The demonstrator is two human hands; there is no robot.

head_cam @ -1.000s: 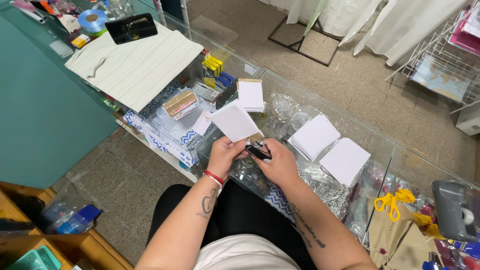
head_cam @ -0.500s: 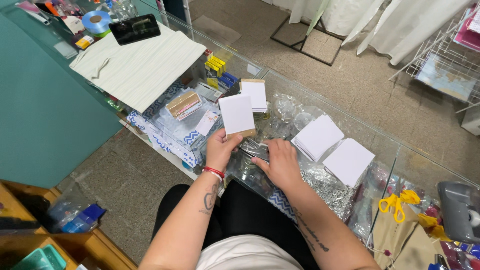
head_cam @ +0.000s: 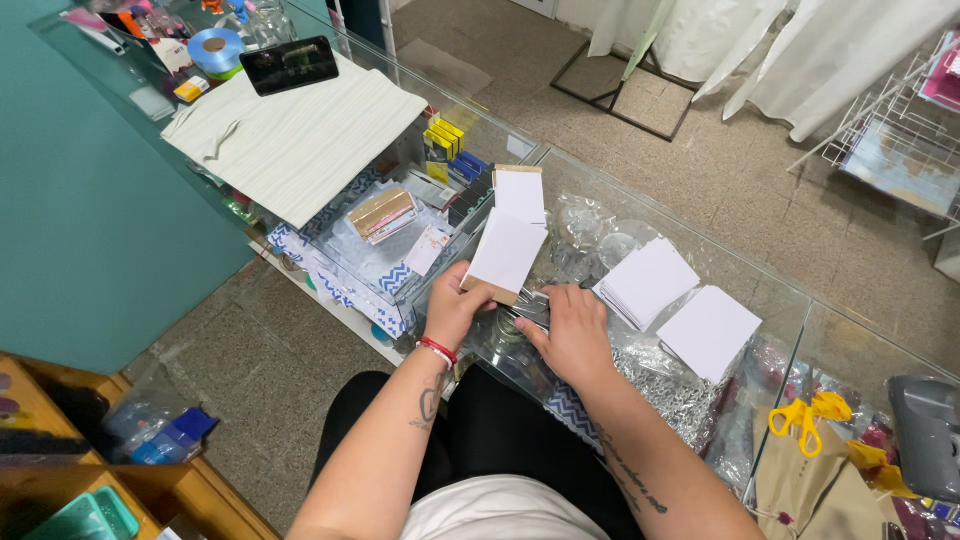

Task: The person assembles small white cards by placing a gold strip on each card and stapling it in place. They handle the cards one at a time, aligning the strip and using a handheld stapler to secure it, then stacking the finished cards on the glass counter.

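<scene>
Gripping a white card [head_cam: 505, 252] tilted up for view, left hand [head_cam: 455, 308]; right hand [head_cam: 575, 330], at three o'clock, rests on the counter [head_cam: 760, 285], grip unclear.

A square white card backed with brown cardboard [head_cam: 507, 256] stands tilted on its near edge, mid-counter, pinched at its near-left corner.

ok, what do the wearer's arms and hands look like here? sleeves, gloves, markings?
Both arms are bare to above the elbow, with no sleeves in view, and the hands are ungloved. The left hand has a red bracelet at the wrist and a dark line tattoo on the forearm below it. The right hand wears nothing visible; a line of script tattoo runs along that forearm.
</scene>
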